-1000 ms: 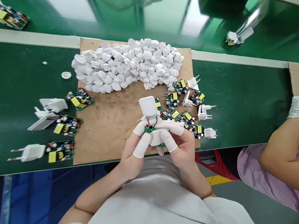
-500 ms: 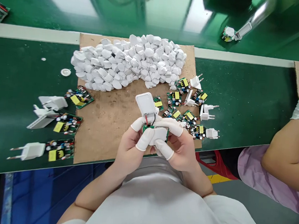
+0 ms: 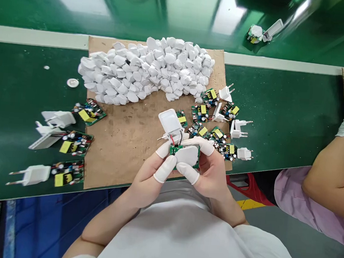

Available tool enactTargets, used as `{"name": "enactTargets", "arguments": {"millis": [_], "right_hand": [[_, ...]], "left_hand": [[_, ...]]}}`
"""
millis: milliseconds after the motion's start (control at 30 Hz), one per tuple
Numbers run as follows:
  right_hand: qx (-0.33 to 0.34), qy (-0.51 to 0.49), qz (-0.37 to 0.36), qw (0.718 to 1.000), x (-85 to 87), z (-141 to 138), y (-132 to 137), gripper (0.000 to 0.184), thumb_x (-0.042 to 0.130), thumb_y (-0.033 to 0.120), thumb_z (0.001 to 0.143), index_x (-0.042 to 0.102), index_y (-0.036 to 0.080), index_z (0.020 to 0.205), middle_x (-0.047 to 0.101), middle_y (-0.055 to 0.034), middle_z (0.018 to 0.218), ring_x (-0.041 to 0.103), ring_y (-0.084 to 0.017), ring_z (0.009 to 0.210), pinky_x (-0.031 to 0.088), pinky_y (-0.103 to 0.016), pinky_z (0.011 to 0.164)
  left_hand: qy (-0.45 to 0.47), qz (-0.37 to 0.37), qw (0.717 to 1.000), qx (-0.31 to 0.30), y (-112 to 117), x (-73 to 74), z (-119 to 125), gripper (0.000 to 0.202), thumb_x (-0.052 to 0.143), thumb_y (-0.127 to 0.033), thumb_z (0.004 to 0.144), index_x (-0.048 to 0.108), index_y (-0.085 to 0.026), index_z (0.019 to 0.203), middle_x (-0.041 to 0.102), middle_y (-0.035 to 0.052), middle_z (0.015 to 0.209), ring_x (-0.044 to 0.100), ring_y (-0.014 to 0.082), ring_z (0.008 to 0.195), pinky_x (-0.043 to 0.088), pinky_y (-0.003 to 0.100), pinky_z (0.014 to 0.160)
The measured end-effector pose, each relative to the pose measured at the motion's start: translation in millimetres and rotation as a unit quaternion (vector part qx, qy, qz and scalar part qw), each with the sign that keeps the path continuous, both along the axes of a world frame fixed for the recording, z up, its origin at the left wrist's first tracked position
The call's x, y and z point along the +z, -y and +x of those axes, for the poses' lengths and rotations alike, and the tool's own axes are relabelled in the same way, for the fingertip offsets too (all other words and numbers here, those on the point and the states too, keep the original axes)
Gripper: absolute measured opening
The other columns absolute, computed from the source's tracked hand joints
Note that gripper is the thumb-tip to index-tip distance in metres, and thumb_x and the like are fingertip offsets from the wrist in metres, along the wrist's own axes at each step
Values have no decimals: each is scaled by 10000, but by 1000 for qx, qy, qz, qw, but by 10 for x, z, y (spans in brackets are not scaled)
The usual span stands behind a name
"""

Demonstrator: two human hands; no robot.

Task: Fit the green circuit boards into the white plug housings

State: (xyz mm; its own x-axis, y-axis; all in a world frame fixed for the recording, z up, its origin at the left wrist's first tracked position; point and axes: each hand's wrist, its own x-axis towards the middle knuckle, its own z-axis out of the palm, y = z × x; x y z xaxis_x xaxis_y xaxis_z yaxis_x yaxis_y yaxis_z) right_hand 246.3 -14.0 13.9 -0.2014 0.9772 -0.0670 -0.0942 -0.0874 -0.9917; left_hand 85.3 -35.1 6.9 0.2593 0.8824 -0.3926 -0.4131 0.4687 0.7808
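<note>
Both my hands wear white finger cots and meet over the near edge of a brown cardboard sheet (image 3: 129, 137). My left hand (image 3: 153, 171) and my right hand (image 3: 207, 168) pinch a small green circuit board (image 3: 178, 149) together with a white shell piece (image 3: 188, 154). A white charger cover (image 3: 170, 123) hangs off the board by red and black wires and stands up just beyond my fingertips.
A heap of white shells (image 3: 147, 70) fills the far part of the cardboard. Boards and pronged plugs (image 3: 220, 125) lie to the right, more charger parts (image 3: 60, 135) to the left on the green belt (image 3: 281, 114). A co-worker's arm (image 3: 332, 183) reaches in at right.
My hands have shifted the board and cover slightly; the white shell piece now sits more squarely over the board. The view has drifted a little to the right.
</note>
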Motion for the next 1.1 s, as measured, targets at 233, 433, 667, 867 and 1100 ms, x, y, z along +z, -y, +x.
{"name": "enactTargets", "arguments": {"millis": [233, 433, 667, 867, 1100], "right_hand": [[23, -70, -63, 995, -10, 54, 62, 384, 735, 627, 1036, 764, 275, 1188, 744, -49, 981, 677, -180, 712, 611, -293, 579], [43, -55, -19, 997, -33, 18, 43, 345, 743, 584, 1041, 786, 294, 1222, 764, -68, 1132, 689, -180, 712, 629, -312, 583], [48, 11, 50, 998, -166, 33, 37, 370, 679, 547, 1078, 765, 269, 1305, 759, -103, 1272, 724, -207, 877, 665, -334, 743], [54, -22, 31, 998, -175, 82, 88, 493, 705, 612, 1052, 745, 263, 1397, 762, -117, 1330, 741, -224, 925, 623, -294, 622], [-26, -46, 26, 998, -118, -9, 77, 356, 732, 598, 1049, 867, 278, 1123, 843, -98, 1182, 808, -305, 1138, 701, -465, 1005]], "left_hand": [[-10, 63, 998, 24, -7, 24, 19, 468, 804, -512, 992, 809, -304, 1412, 766, 109, 1508, 690, 393, 1433, 644, 529, 1142], [-55, 26, 997, 47, -24, 38, 86, 585, 853, -622, 915, 784, -232, 1346, 860, 115, 1133, 821, 285, 958, 712, 357, 730], [-87, 29, 991, 100, -11, -21, 138, 576, 843, -660, 908, 785, -225, 1280, 853, 92, 1065, 801, 255, 910, 707, 371, 785], [-49, 10, 997, 63, -14, 4, 119, 630, 836, -653, 903, 765, -217, 1353, 838, 126, 1200, 817, 301, 1017, 717, 411, 815], [-118, 127, 983, 64, -17, 28, 134, 465, 799, -536, 992, 730, -215, 1321, 843, 114, 1214, 807, 261, 1086, 673, 391, 1007]]}}
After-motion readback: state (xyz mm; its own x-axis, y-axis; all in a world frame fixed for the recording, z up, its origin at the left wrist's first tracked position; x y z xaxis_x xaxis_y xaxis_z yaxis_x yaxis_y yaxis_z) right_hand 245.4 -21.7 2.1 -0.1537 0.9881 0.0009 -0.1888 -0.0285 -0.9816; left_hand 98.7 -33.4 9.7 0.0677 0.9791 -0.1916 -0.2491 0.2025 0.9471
